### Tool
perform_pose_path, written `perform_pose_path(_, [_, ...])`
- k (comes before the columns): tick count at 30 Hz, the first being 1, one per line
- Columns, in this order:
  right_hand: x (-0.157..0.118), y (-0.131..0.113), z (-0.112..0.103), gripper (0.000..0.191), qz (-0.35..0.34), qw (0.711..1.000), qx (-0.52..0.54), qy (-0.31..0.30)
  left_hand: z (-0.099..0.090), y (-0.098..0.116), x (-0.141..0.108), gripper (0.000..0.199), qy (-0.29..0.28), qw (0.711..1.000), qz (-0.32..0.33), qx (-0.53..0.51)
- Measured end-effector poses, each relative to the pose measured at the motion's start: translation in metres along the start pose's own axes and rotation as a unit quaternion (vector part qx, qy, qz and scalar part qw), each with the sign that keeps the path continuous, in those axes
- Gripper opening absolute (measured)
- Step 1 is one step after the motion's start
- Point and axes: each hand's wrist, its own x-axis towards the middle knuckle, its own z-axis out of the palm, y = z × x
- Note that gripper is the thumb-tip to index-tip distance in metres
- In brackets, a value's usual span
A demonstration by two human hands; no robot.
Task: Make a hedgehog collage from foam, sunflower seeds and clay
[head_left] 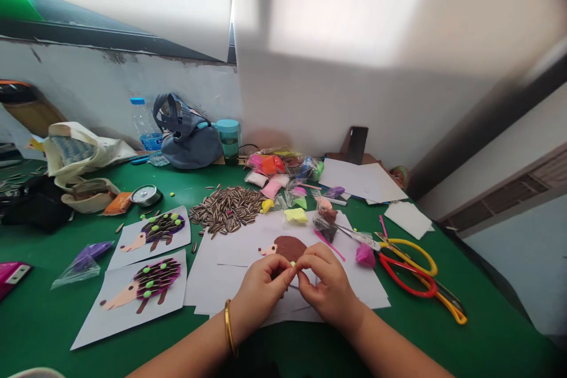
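Note:
Both hands meet fingertip to fingertip over white paper (pixel 212 283) at the lower middle. My left hand (pixel 264 283) wears a gold bangle and pinches a small yellow-green piece of clay (pixel 293 263). My right hand (pixel 325 280) closes its thumb and forefinger on the same piece. Just beyond the fingers, a brown clay hedgehog (pixel 290 246) with a pale face lies on paper, its lower part hidden by the hands. Two finished-looking hedgehog pictures (pixel 116 325) with seeds and green dots lie to the left.
Striped seeds (pixel 228 209) are heaped behind the papers. Bagged clay (pixel 270 165) lies at the back centre. Red-handled scissors (pixel 410 277) and yellow-handled scissors (pixel 414 251) rest at the right. A blue bag (pixel 190 142), cup (pixel 228 142) and phone (pixel 357 144) stand near the wall.

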Motion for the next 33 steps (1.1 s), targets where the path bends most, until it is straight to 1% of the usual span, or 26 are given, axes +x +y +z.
perform_pose_path(4, [0.001, 0.003, -0.003, 0.015, 0.021, 0.999, 0.023, 0.013, -0.002, 0.001, 0.0, 0.029, 0.02, 0.999, 0.026, 0.031])
perform_pose_path(7, [0.002, 0.009, -0.007, 0.012, 0.051, 0.997, 0.058, 0.015, -0.006, 0.004, 0.001, 0.029, 0.041, 0.999, 0.03, 0.016])
perform_pose_path(11, [0.001, 0.021, -0.009, 0.012, 0.088, 0.993, 0.076, -0.021, -0.009, 0.005, 0.005, 0.033, 0.062, 0.997, 0.017, -0.043])
perform_pose_path(15, [-0.001, 0.027, -0.007, 0.011, 0.112, 0.989, 0.053, -0.076, -0.011, 0.005, 0.007, 0.034, 0.071, 0.996, 0.015, -0.054])
perform_pose_path(18, [-0.001, 0.026, -0.004, 0.005, 0.107, 0.99, 0.022, -0.091, -0.011, 0.005, 0.006, 0.032, 0.073, 0.996, 0.02, -0.051])
perform_pose_path(23, [-0.002, 0.023, 0.001, 0.013, 0.082, 0.991, -0.01, -0.107, -0.011, 0.004, 0.005, 0.028, 0.075, 0.996, 0.031, -0.043])
perform_pose_path(33, [-0.003, 0.024, 0.005, 0.015, 0.053, 0.989, -0.061, -0.123, -0.01, 0.002, 0.006, 0.026, 0.078, 0.996, 0.032, -0.031])
